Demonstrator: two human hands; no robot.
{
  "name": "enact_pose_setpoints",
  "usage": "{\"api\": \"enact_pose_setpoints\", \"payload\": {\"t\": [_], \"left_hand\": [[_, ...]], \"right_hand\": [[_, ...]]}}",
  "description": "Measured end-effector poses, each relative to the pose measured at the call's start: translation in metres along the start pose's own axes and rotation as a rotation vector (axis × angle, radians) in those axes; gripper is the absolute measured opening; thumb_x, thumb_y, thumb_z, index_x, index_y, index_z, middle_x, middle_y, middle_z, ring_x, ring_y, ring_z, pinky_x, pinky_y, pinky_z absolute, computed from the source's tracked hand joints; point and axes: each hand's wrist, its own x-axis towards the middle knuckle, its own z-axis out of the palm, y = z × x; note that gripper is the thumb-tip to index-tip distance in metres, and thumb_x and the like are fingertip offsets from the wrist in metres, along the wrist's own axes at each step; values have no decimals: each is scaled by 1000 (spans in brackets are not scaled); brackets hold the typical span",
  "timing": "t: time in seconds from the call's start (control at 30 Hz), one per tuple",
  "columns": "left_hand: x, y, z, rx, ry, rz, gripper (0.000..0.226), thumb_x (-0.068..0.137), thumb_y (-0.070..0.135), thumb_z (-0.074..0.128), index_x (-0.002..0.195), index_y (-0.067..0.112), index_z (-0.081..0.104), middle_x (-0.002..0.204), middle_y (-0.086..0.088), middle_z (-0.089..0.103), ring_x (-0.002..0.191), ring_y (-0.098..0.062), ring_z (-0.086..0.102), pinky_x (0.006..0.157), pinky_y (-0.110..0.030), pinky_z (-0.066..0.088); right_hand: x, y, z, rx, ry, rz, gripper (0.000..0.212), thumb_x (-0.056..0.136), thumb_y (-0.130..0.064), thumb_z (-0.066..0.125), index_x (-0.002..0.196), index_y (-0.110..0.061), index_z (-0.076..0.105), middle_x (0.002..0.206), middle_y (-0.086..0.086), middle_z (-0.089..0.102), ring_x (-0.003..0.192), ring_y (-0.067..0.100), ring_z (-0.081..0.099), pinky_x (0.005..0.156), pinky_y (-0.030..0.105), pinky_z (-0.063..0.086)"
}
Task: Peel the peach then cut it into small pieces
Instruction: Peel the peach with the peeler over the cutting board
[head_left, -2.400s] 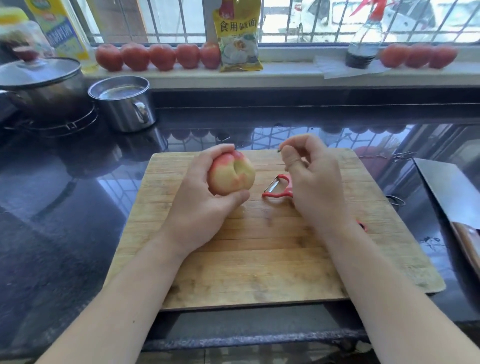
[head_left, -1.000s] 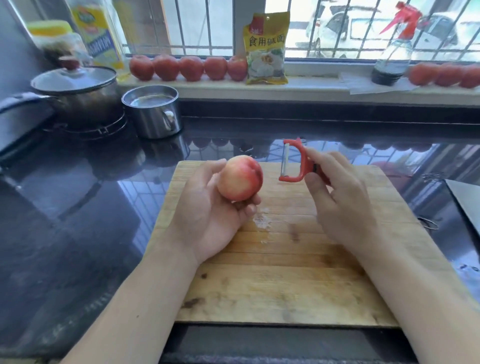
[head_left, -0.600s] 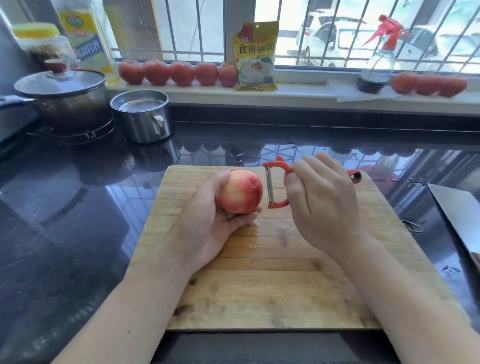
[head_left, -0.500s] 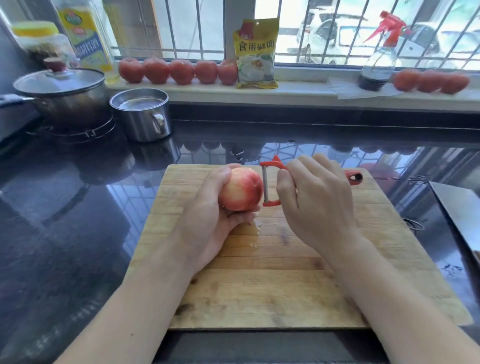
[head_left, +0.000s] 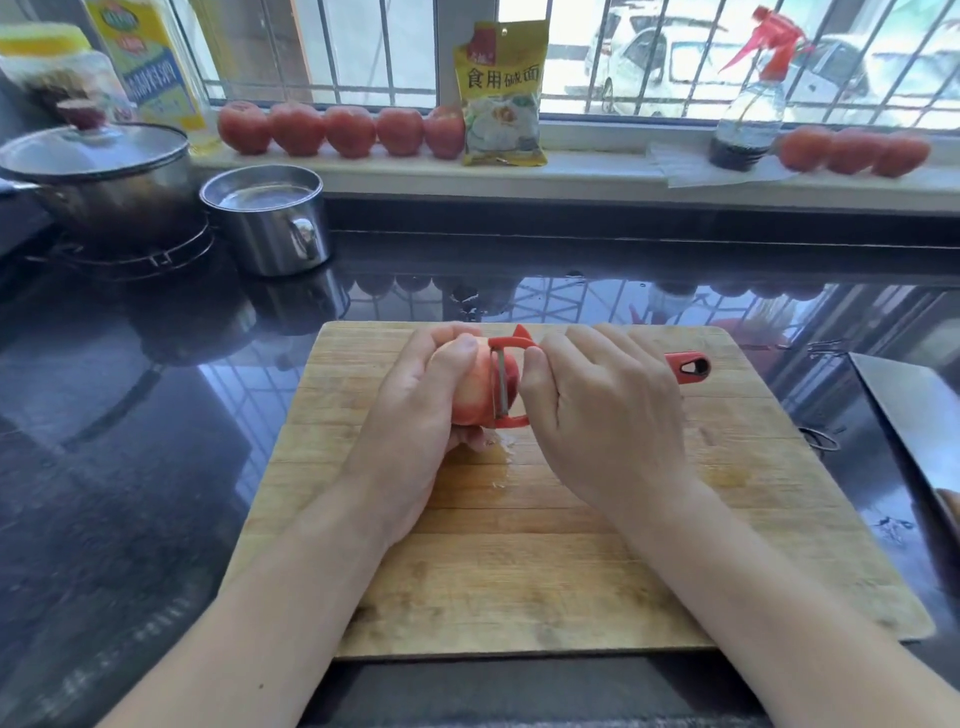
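A round, smooth-skinned peach (head_left: 480, 387) is held above the grained wooden cutting board (head_left: 545, 571) by the curled fingers of the left hand (head_left: 415, 415); the red plastic peeler (head_left: 506, 384), gripped by the right hand (head_left: 605, 415), is laid with its metal blade against the fruit; its handle is mostly hidden.

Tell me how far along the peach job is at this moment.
Done: only setup. The peach is over the cutting board, gripped by the left hand. In hand: the right hand holds the peeler with its blade against the peach, whose skin looks intact. Left: all the peeling and cutting; the knife lies untouched.
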Motion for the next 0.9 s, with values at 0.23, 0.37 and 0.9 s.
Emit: {"api": "enact_pose_setpoints", "payload": {"t": [0.23,0.37,0.9], "left_hand": [[-1,2,1,-9,-2,26,23,98,30,51,113,20,66,96,-17,71,74,-29,62,54,-35,45],[-2,6,-7,-54,10,-7,21,103,31,51,110,22,68,99,-12,71,76,-31,67,53,-31,48],[-1,6,-7,-128,-138,-183,43,101,41,59,127,8,58,101,-15,69,74,-29,63,60,-36,47]], "right_hand": [[1,10,0,-34,-28,77,35,102,-26,44,68,-22,38,63,-6,43,62,19,41,63,32,29],[1,36,-5,-163,-106,200,41,101,-29,43,61,-19,43,60,-4,48,61,23,48,61,34,32],[2,22,-16,43,16,118,43,104,-26,38,61,-20,34,61,-8,37,66,18,38,77,38,29]]}}
